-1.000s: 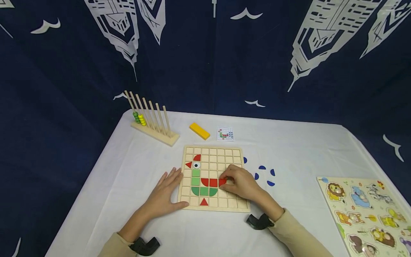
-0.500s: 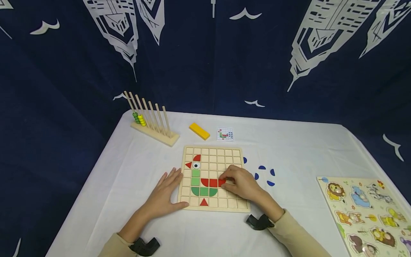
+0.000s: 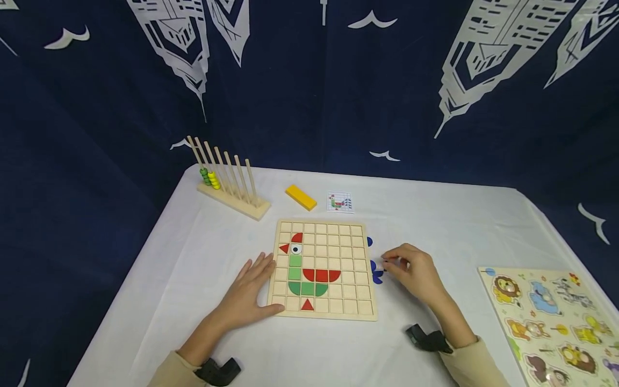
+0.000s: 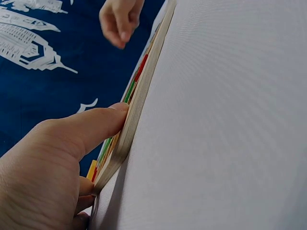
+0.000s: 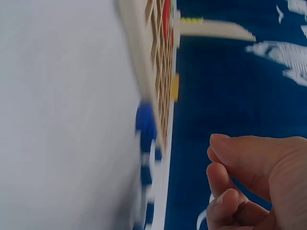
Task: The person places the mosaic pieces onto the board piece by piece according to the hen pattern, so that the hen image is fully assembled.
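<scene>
My left hand (image 3: 249, 293) rests at the left edge of the wooden grid board (image 3: 345, 309), fingers spread. In the left wrist view the left thumb (image 4: 98, 127) touches the board's edge. My right hand (image 3: 418, 271) is beyond the board's right edge, thumb and fingers bent, with the fingertips close to several blue half-round pieces (image 3: 376, 276). No piece shows between the fingertips in the right wrist view. A red rounded-corner piece (image 3: 334, 276) lies in its square at the end of a red row. Red, green and eye pieces form a bird on the board.
Behind the board are a yellow block (image 3: 301, 197) and a small pattern card (image 3: 340, 202). A peg rack (image 3: 234, 201) with green and yellow beads stands at the back left. An animal puzzle board (image 3: 551, 322) lies at the right.
The right hand has let go of the red piece at the end of the row and moved right, off the board, to the blue pieces. The left hand keeps its place.
</scene>
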Demonstrator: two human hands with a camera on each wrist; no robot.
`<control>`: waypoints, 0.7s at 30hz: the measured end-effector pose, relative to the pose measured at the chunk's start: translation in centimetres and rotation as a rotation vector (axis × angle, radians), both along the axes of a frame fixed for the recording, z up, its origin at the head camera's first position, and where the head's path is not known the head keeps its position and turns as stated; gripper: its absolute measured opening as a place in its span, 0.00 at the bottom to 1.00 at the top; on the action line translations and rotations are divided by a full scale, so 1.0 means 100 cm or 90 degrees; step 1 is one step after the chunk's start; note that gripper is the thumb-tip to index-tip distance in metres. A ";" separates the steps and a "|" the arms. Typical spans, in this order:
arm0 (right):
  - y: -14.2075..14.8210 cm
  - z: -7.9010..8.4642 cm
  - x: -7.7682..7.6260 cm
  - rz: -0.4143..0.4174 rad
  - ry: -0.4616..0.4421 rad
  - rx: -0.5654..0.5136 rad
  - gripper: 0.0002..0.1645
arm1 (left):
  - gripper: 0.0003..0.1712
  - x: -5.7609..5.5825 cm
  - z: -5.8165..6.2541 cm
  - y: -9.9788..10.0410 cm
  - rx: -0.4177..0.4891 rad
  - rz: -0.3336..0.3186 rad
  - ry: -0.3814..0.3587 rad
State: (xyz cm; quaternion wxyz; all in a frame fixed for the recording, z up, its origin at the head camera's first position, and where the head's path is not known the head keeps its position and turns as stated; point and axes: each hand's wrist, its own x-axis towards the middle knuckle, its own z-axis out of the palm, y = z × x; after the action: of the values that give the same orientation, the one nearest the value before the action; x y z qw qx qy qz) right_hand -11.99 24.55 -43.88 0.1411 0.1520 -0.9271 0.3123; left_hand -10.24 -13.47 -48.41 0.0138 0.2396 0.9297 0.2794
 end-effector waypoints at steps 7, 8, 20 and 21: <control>0.017 -0.012 0.022 -0.008 -0.081 0.015 0.09 | 0.57 -0.001 -0.002 0.000 0.000 0.003 0.019; 0.016 -0.013 0.021 0.001 -0.093 0.014 0.09 | 0.57 -0.001 -0.003 0.000 0.001 0.004 0.020; 0.001 -0.021 0.012 0.014 -0.134 0.014 0.08 | 0.58 0.001 0.000 0.000 0.001 0.001 0.002; 0.000 -0.022 0.011 0.015 -0.133 0.012 0.08 | 0.58 0.001 0.000 0.000 0.001 0.001 0.002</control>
State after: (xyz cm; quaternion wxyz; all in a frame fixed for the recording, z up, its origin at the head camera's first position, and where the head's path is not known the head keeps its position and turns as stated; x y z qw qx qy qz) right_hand -10.87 24.58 -46.06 0.0387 0.1310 -0.9377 0.3196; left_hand -10.18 -13.46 -48.37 0.0120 0.2395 0.9297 0.2797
